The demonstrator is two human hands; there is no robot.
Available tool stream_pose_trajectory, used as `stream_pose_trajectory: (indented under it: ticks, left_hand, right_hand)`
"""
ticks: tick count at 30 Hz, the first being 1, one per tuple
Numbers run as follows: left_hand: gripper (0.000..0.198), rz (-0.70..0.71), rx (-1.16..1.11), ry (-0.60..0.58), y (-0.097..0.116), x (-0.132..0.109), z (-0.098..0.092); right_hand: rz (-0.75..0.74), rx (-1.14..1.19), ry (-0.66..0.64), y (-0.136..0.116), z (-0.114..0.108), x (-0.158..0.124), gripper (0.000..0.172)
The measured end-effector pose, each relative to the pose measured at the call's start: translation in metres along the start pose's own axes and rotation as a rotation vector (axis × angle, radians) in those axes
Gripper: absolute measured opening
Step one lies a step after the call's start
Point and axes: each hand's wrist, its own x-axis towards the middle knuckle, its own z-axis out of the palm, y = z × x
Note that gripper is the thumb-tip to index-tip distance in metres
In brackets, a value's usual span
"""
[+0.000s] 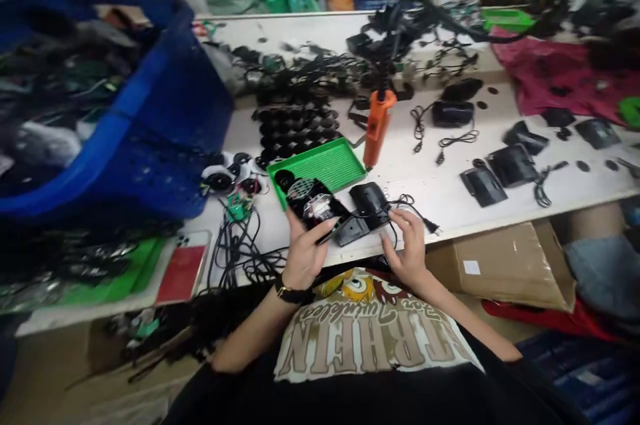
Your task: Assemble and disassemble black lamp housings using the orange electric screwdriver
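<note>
Centrally, a black housing (327,210) gripped by the left hand (305,255) at the green tray's (345,168) near edge, right-hand (411,248) fingers parted beside a black casing (369,202), contact unclear, orange screwdriver (379,128) suspended beyond, left side blocked by a blue basket (197,112), shirt lettering (370,345) partly hidden in folds.

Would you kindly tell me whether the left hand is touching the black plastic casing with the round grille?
Touching: the head view shows the left hand gripping the black plastic casing, with the thumb across its near end.
</note>
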Motion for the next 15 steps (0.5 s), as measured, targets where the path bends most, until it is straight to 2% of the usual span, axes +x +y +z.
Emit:
stream_pose_trajectory:
  ticks: [6,11,15]
  left_hand:
    - [0.101,-0.064,-0.102,0.028,0.001,0.007,0.015]
    - [0.112,-0.016,-0.059,0.03,-0.004,0.015,0.015]
    - [0.119,0.034,-0.027,0.067,-0.009,0.021,0.017]
  right_hand:
    - [-0.142,0.001,-0.028,0.003,0.008,0.035,0.046]
    - [-0.172,0.072,-0.012,0.001,0.021,0.052,0.037]
    - [-0.163,0.11,-0.077,-0.006,0.025,0.063,0.031]
